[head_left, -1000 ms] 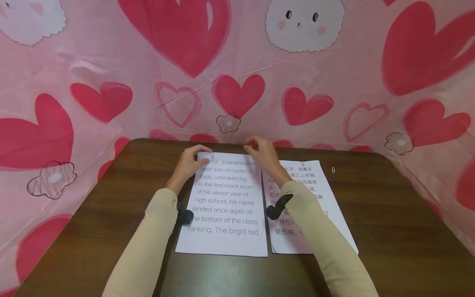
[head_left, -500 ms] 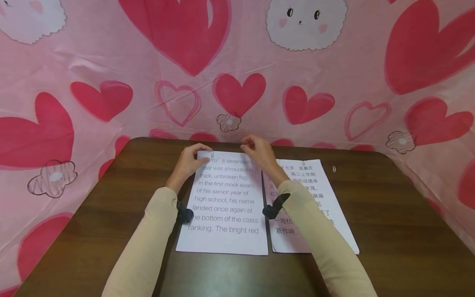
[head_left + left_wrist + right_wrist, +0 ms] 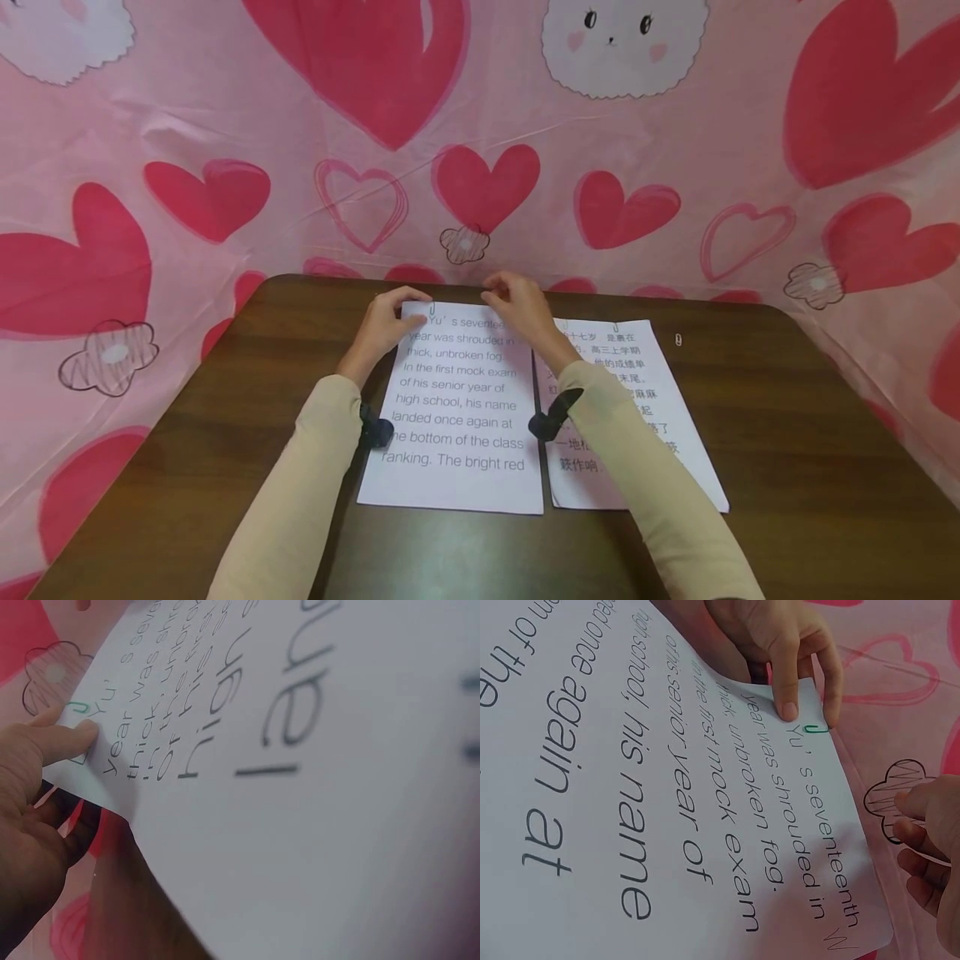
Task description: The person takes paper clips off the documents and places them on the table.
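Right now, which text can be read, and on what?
"Yu's seventeenth year was shrouded in thick, unbroken fog. In the first mock exam of his senior year of high school, his name landed once again at …he bottom of the class ranking. The bright red": left sheet.
"十七岁 是裹在", "高三上学期": right sheet.
Its other characters are partly hidden or too small.

black-lettered white sheets [image 3: 457, 490], green clip [image 3: 816, 730], brown table [image 3: 795, 433], pink backdrop [image 3: 510, 108] (red hearts [image 3: 486, 185]).

The sheets [image 3: 459, 408] look like smooth matt paper, the table [image 3: 787, 450] glossy wood, the backdrop [image 3: 495, 100] creased cloth.
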### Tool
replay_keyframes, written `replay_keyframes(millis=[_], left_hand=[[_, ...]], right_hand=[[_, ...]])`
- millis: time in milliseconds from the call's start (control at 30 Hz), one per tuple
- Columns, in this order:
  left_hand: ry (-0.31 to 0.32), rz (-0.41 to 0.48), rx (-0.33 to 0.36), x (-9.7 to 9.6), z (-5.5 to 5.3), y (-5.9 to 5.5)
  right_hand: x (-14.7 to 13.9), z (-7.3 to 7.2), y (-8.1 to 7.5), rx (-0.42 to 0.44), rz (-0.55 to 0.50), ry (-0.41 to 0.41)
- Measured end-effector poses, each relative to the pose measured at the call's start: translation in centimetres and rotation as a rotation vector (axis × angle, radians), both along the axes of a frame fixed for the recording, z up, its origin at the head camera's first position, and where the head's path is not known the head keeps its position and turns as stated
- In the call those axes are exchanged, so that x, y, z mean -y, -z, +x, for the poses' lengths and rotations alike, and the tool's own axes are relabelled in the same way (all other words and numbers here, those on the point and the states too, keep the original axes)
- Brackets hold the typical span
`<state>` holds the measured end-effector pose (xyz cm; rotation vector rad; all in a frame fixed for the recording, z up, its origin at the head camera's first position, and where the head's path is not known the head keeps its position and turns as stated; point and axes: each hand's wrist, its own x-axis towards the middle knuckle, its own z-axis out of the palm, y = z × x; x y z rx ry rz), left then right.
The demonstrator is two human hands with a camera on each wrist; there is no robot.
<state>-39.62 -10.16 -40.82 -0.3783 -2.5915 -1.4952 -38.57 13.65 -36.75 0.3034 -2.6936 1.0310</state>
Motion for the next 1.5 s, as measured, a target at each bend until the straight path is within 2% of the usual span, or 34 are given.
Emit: replay_keyframes(millis=[633, 1000, 1500], left_hand=[[0.007, 0.009, 0.002, 0.0, 0.2, 0.0], [0.026, 0.009, -0.058, 0.0, 0.0, 0.2], [0.026, 0.012, -0.035, 0.0, 0.0, 0.3]], right_hand=[[1.9, 0.0, 0.0, -0.014, 0.073, -0.044], [2.9, 0.0, 0.0, -0.018, 0.108, -0.069], [3.7, 0.1, 0.1, -0.003, 0.111, -0.097]])
